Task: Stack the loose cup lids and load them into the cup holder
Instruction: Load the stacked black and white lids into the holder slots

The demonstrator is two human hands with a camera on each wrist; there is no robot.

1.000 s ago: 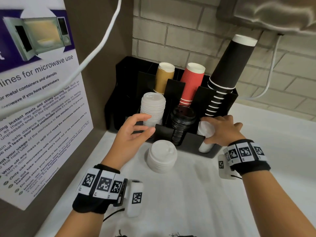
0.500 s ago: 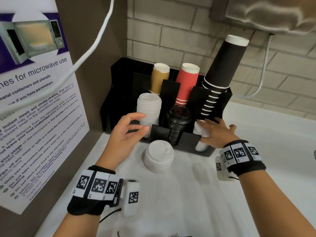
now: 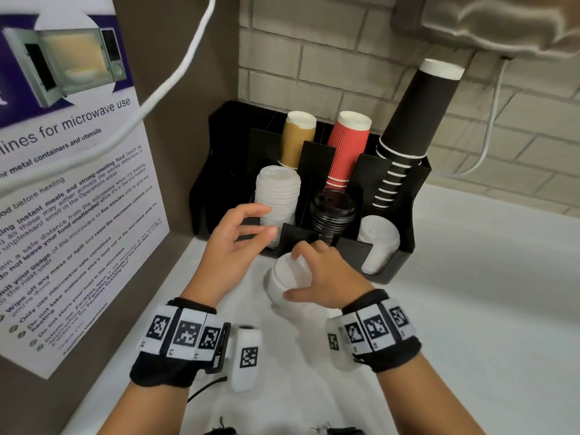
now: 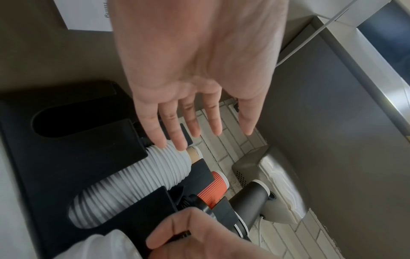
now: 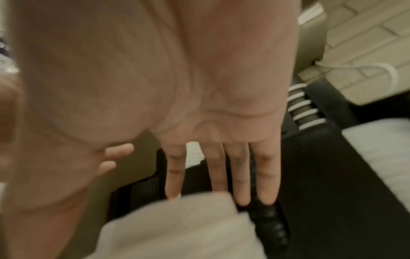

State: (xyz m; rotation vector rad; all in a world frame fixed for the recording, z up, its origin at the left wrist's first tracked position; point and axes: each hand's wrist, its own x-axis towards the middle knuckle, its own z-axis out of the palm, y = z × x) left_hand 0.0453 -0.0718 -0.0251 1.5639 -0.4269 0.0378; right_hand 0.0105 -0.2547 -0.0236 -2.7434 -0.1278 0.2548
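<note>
White counter (image 3: 470, 309), brick wall (image 3: 314, 51)

- Left hand (image 4: 195, 70): fingers straight, spread above white lid stack (image 4: 133, 182) (seated in black cup holder (image 4: 55, 166)).
- Right hand (image 4: 199, 234): lower edge.

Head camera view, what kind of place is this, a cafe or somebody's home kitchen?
Probably a shared office pantry, not a home: a notice of microwave rules mentions a facilities team, and a black cup holder stocked with paper cups and lids sits on a white counter.
</note>
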